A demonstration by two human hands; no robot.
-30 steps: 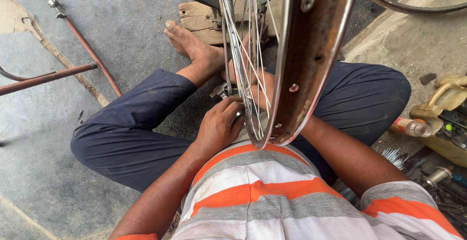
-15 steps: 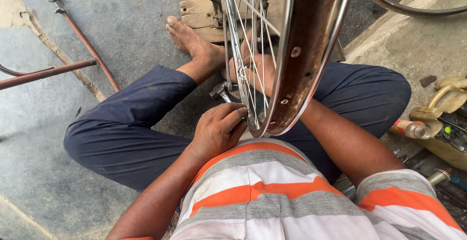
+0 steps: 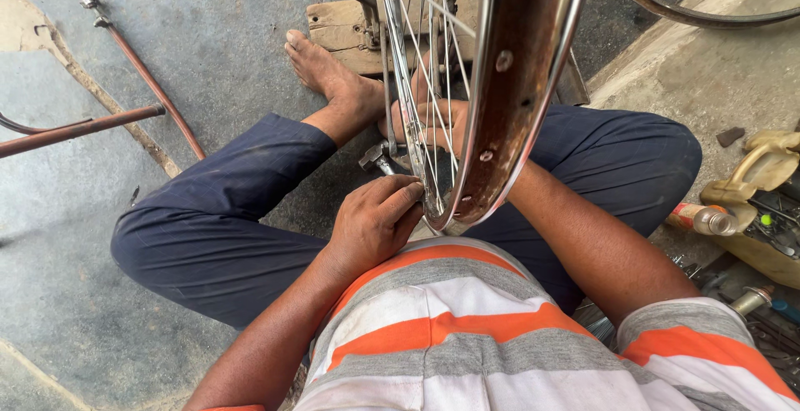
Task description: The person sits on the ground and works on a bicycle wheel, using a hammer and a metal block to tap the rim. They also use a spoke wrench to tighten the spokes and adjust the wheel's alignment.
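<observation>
Bare rusty wheel rim (image 3: 508, 103) stood upright at centre of the frame, spokes (image 3: 417, 69) running up to the top edge, lower arc just above the striped shirt (image 3: 467, 328). Left hand (image 3: 375, 224), centre frame, curled narrow with fingertips pinched at the rim's lower edge by the spokes; what they pinched was too small to tell. Right hand (image 3: 433, 124) sat behind the spokes, fingers half bent, grip hidden, cannot tell. Small metal tool (image 3: 375, 159) lay just beside the left hand. Bare foot (image 3: 325, 74) upper centre against a wooden block (image 3: 350, 32). Plastic bottle (image 3: 704, 219) at right edge. Rusty rod (image 3: 79, 128) at left on concrete floor (image 3: 83, 278).
</observation>
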